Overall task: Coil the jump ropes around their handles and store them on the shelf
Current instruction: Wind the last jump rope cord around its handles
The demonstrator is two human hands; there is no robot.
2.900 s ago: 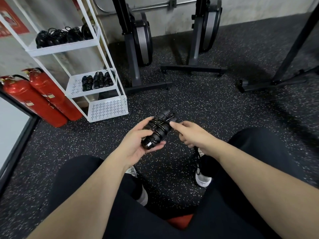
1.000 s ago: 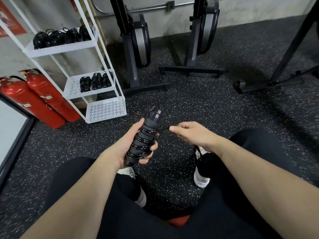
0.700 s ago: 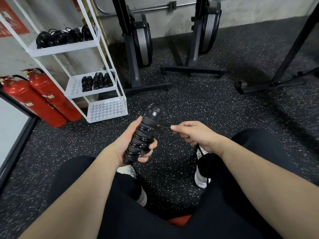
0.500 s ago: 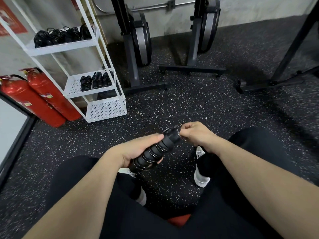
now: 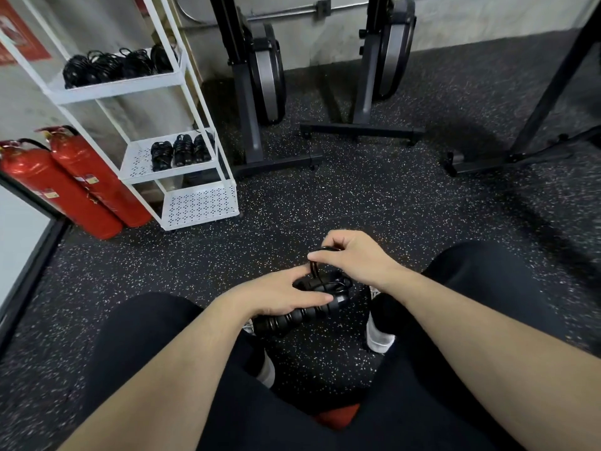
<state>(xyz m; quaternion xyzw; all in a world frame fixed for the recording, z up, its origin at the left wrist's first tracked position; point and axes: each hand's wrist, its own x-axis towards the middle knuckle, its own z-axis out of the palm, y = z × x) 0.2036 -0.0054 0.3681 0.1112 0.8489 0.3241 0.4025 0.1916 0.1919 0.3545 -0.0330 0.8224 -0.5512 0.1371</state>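
My left hand (image 5: 276,292) grips a black jump rope (image 5: 292,317), its cord wound around the paired handles, which lie nearly level between my knees. My right hand (image 5: 354,258) is just above the handles' right end and pinches a loop of the cord. A white metal shelf (image 5: 195,164) stands at the left. Three coiled jump ropes (image 5: 180,151) lie on its middle tier, and loose black ropes (image 5: 117,65) are piled on its upper tier.
Two red fire extinguishers (image 5: 74,187) lean beside the shelf on the left. Two upright rowing machines (image 5: 260,79) stand against the back wall, and a black rack leg (image 5: 533,125) runs across the right. The floor is dark speckled rubber (image 5: 357,196).
The handles have swung from upright to nearly level and dropped lower between my knees. My right hand has come in from the side to the handles' end, holding the cord's last loop.
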